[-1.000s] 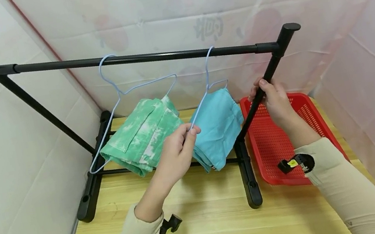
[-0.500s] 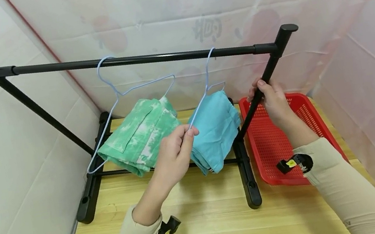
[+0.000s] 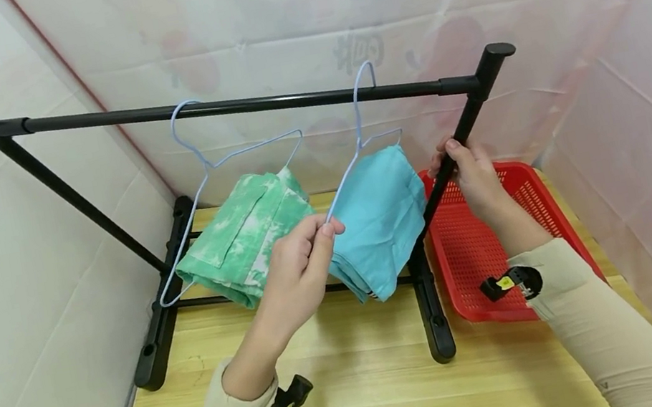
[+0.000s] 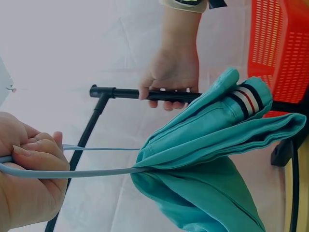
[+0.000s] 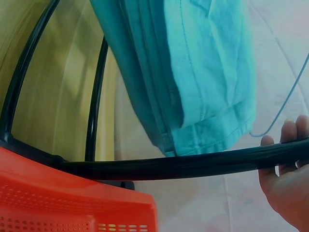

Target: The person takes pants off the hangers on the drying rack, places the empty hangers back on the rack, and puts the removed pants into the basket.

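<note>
One green garment (image 3: 246, 235) hung, one blue garment (image 3: 377, 216) in hand

Head view: at left, the green garment's hanger (image 3: 208, 166) rests hooked over the black rail (image 3: 269, 103); that side looks done. Right of it, the left hand (image 3: 297, 259) pinches the blue garment's hanger (image 3: 358, 132), its hook raised at the rail, so this one seems unsettled; whether going on or off, I cannot tell. The right hand (image 3: 473, 176) grips the right post (image 3: 470, 111), near the red basket (image 3: 471, 265).

Left wrist view: blue cloth hangs folded over the gripped hanger.

Right wrist view: the right hand's fingers wrap the post.
</note>
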The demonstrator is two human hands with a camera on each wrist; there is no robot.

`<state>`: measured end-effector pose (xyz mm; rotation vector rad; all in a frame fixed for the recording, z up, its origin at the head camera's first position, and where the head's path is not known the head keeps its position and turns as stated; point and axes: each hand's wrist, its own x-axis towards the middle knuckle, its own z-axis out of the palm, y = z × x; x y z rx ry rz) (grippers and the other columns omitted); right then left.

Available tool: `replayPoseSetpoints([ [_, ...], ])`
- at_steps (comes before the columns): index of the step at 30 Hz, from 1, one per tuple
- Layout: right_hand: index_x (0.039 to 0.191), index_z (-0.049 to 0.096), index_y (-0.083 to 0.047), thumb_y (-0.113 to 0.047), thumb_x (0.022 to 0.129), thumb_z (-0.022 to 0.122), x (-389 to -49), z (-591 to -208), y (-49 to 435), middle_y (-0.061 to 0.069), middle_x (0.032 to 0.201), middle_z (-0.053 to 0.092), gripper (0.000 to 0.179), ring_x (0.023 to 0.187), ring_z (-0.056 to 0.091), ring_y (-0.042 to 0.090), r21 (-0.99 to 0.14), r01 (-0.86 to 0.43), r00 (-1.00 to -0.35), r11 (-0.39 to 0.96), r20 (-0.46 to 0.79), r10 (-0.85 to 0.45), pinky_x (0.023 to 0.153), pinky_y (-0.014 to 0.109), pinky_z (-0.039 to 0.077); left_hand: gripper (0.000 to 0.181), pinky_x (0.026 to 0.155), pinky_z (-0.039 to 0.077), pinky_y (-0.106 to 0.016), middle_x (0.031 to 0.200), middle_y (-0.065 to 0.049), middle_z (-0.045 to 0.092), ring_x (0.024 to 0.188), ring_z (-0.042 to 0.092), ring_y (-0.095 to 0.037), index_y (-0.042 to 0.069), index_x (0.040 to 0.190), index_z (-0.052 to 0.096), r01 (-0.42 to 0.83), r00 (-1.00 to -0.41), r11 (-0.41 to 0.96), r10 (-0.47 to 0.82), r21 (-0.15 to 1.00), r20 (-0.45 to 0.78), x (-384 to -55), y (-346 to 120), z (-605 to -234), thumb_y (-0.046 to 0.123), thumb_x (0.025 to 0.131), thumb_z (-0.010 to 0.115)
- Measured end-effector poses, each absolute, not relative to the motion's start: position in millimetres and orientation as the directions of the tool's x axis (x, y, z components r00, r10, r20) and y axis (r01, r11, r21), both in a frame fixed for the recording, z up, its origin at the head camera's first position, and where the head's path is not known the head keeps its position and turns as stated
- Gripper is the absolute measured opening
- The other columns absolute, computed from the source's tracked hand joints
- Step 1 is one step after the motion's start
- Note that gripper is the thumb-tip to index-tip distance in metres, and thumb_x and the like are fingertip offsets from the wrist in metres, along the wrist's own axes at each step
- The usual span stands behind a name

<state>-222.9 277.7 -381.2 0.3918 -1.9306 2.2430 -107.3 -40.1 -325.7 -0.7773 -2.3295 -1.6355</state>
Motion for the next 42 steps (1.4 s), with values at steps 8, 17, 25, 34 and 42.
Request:
replayPoseSetpoints([
  [8, 0.111, 0.05, -0.009, -0.033, 0.107, 0.046, -222.4, -378.1, 278.5, 0.007, 0.089, 0.059, 0.025, 0.084, 0.06, 0.024, -0.951, -0.279, -0.958, -0.133, 0.285, -0.029, 0.086, 0.03, 0.052, 0.025, 0.045, 0.027, -0.025, 0.057, 0.003, 0.035, 0.045, 0.03, -0.01, 0.003, 0.107, 0.066, 0.538, -0.832, 0.248, 0.307, 0.805, 0.462, -103.6, -42.5, -315.8, 0.015, 0.108, 0.043],
  [17, 0.111, 0.051, -0.008, -0.03, 0.107, 0.046, -225.2, -378.9, 280.0, 0.007, 0.088, 0.06, 0.023, 0.084, 0.06, 0.024, -0.948, -0.286, -0.956, -0.138, 0.293, -0.028, 0.087, 0.031, 0.052, 0.023, 0.045, 0.026, -0.026, 0.058, 0.004, 0.032, 0.047, 0.027, -0.008, 0.003, 0.104, 0.066, 0.565, -0.816, 0.243, 0.306, 0.789, 0.49, -100.2, -45.4, -311.0, 0.012, 0.107, 0.045],
  [25, 0.11, 0.052, -0.009, -0.033, 0.107, 0.046, -221.5, -378.0, 281.4, 0.007, 0.089, 0.059, 0.024, 0.085, 0.06, 0.023, -0.954, -0.278, -0.96, -0.109, 0.281, -0.015, 0.087, 0.03, 0.051, 0.021, 0.044, 0.026, -0.026, 0.056, 0.006, 0.031, 0.046, 0.027, -0.007, 0.004, 0.104, 0.066, 0.576, -0.803, 0.222, 0.334, 0.786, 0.494, -90.5, -49.7, -309.5, 0.01, 0.106, 0.046],
  [34, 0.11, 0.051, -0.01, -0.032, 0.108, 0.044, -220.0, -377.3, 281.0, 0.007, 0.09, 0.059, 0.024, 0.084, 0.061, 0.024, -0.95, -0.301, -0.952, -0.087, 0.305, -0.037, 0.087, 0.031, 0.05, 0.02, 0.046, 0.028, -0.024, 0.056, 0.007, 0.032, 0.048, 0.028, -0.005, 0.006, 0.104, 0.067, 0.581, -0.797, 0.234, 0.36, 0.78, 0.485, -82.8, -55.3, -315.8, 0.008, 0.106, 0.047],
  [42, 0.11, 0.051, -0.009, -0.031, 0.108, 0.044, -220.5, -381.4, 277.7, 0.009, 0.089, 0.058, 0.023, 0.084, 0.061, 0.024, -0.95, -0.299, -0.953, -0.095, 0.302, -0.027, 0.087, 0.032, 0.052, 0.021, 0.046, 0.029, -0.021, 0.056, 0.008, 0.033, 0.047, 0.028, -0.003, 0.005, 0.104, 0.067, 0.545, -0.821, 0.261, 0.359, 0.797, 0.444, -77.6, -58.5, -326.7, 0.01, 0.106, 0.047],
])
